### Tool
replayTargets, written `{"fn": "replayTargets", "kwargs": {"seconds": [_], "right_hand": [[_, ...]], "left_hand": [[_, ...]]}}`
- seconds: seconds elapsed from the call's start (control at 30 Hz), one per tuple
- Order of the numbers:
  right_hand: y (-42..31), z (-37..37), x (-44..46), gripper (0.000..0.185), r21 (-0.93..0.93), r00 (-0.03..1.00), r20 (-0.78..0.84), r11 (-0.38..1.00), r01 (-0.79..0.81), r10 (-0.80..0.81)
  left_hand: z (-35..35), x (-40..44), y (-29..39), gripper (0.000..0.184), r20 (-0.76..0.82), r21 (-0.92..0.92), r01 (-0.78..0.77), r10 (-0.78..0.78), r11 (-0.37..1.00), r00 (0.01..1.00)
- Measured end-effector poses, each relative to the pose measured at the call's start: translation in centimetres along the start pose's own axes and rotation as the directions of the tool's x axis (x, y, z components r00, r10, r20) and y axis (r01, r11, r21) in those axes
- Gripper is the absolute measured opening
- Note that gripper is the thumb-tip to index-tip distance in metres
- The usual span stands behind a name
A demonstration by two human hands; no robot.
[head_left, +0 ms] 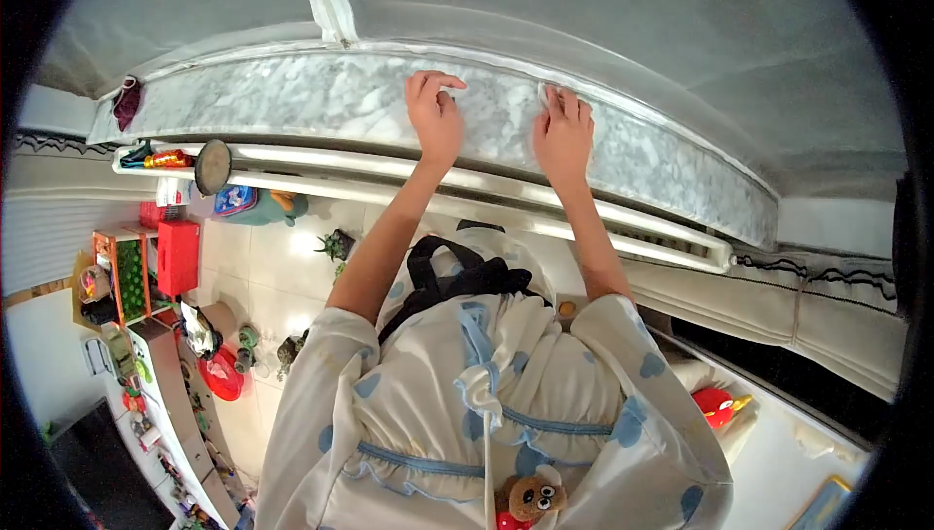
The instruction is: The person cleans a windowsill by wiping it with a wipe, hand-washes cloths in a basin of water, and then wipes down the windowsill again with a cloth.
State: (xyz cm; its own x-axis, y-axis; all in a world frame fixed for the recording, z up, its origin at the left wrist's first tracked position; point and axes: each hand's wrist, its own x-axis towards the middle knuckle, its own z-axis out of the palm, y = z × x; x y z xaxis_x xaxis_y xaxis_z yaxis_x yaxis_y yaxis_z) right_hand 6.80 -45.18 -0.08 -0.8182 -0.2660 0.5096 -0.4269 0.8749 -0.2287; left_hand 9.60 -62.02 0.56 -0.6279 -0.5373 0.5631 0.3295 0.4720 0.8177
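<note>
- As we look forward and down, we see a marble sill (292, 92) curving across the field, its far edge meeting the window frame (336, 14) and its near edge running above two white rails (331, 156).
- For the right hand (565, 136), we note a position right of the sill's middle, with bent fingers brought together on a small white piece (543, 94), perhaps tissue or cloth. We judge that this bend keeps so thin a piece bunched and under control.
- For the left hand (435, 119), we note a position nearer the sill's middle, fingers curled and thumb apart from the index finger; we make out nothing held between them. We cannot tell whether its underside meets the marble. Its placing, roughly level with the other hand, we read as steadying the forward reach.
- Relative to the grip, we locate the small white piece at the right fingertips, on the side facing the left hand and near the sill's far edge; any remainder is hidden by the fingers.
- At the sill's left end we mark a dark red cloth (126, 102) and, below the near edge, a round dark disc (213, 167) by the rails, both well apart from the hands.
</note>
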Motion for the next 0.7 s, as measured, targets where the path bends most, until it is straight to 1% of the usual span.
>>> {"fn": "replayTargets", "kwargs": {"seconds": [0.03, 0.1, 0.13, 0.23, 0.27, 0.3, 0.37, 0.4, 0.43, 0.5, 0.53, 0.57, 0.63, 0.67, 0.7], "right_hand": [[-0.2, 0.4, 0.0, 0.036, 0.002, 1.0, -0.004, 1.0, 0.004, -0.004], [-1.4, 1.3, 0.2, 0.035, 0.068, 0.995, -0.088, 0.997, 0.046, -0.04], [-2.0, 1.6, 0.5, 0.035, 0.069, 0.994, -0.097, 0.996, 0.047, -0.04], [-4.4, 2.7, 0.9, 0.04, 0.187, 0.998, -0.029, 0.98, 0.067, -0.063], [-5.2, 2.9, 1.0, 0.041, 0.166, 0.997, -0.033, 0.983, 0.075, -0.071], [-5.8, 3.1, 1.0, 0.041, 0.163, 0.997, -0.037, 0.984, 0.072, -0.067], [-6.7, 3.5, 1.2, 0.04, 0.29, 0.996, 0.06, 0.956, 0.05, -0.07], [-7.1, 3.9, 1.3, 0.04, 0.352, 0.997, 0.012, 0.934, 0.067, -0.076], [-6.9, 3.9, 1.3, 0.04, 0.348, 0.997, 0.007, 0.935, 0.065, -0.072], [-6.3, 3.7, 1.4, 0.04, 0.458, 0.991, 0.012, 0.882, 0.11, -0.13], [-5.5, 3.1, 1.1, 0.04, 0.474, 0.991, 0.054, 0.877, 0.08, -0.12], [-4.6, 2.4, 0.8, 0.04, 0.468, 0.993, 0.047, 0.88, 0.077, -0.112], [-2.5, 0.8, -0.2, 0.038, 0.359, 0.995, -0.005, 0.929, 0.093, -0.097], [-1.0, 0.2, -0.6, 0.038, 0.323, 0.998, -0.012, 0.944, 0.067, -0.067], [0.6, -0.4, -1.0, 0.038, 0.289, 0.999, -0.021, 0.956, 0.043, -0.039]], "left_hand": [[-0.3, 0.1, 0.1, 0.029, -0.004, 0.001, -0.004, 0.004, 1.0, 1.0], [-1.3, 0.2, 0.1, 0.03, -0.012, 0.054, -0.02, 0.021, 0.998, 1.0], [-1.8, 0.2, 0.1, 0.029, -0.012, 0.051, -0.003, 0.004, 0.999, 1.0], [-2.9, 0.6, -0.2, 0.031, -0.047, 0.065, -0.025, 0.028, 0.998, 0.999], [-3.3, 0.7, -0.2, 0.029, -0.039, 0.057, 0.007, -0.005, 0.998, 0.999], [-3.6, 0.7, -0.2, 0.029, -0.035, 0.053, 0.004, -0.002, 0.999, 0.999], [-3.9, 0.8, -0.2, 0.028, -0.03, 0.095, -0.007, 0.01, 0.995, 1.0], [-4.0, 0.8, -0.3, 0.024, 0.027, 0.073, 0.05, -0.052, 0.996, 0.998], [-3.9, 0.5, -0.2, 0.024, 0.031, 0.068, 0.046, -0.048, 0.997, 0.998], [-3.6, 0.2, 0.1, 0.019, 0.206, 0.28, -0.066, 0.007, 0.958, 0.978], [-3.5, 0.0, 0.4, 0.02, 0.282, 0.38, -0.153, 0.043, 0.912, 0.959], [-3.3, -0.3, 0.7, 0.02, 0.288, 0.372, -0.16, 0.05, 0.914, 0.956], [-2.9, -1.0, 1.2, 0.022, 0.33, 0.518, -0.204, 0.026, 0.831, 0.944], [-2.8, -1.1, 1.0, 0.027, 0.345, 0.533, -0.225, 0.034, 0.815, 0.938], [-2.7, -1.1, 0.9, 0.027, 0.345, 0.53, -0.228, 0.039, 0.817, 0.938]]}}
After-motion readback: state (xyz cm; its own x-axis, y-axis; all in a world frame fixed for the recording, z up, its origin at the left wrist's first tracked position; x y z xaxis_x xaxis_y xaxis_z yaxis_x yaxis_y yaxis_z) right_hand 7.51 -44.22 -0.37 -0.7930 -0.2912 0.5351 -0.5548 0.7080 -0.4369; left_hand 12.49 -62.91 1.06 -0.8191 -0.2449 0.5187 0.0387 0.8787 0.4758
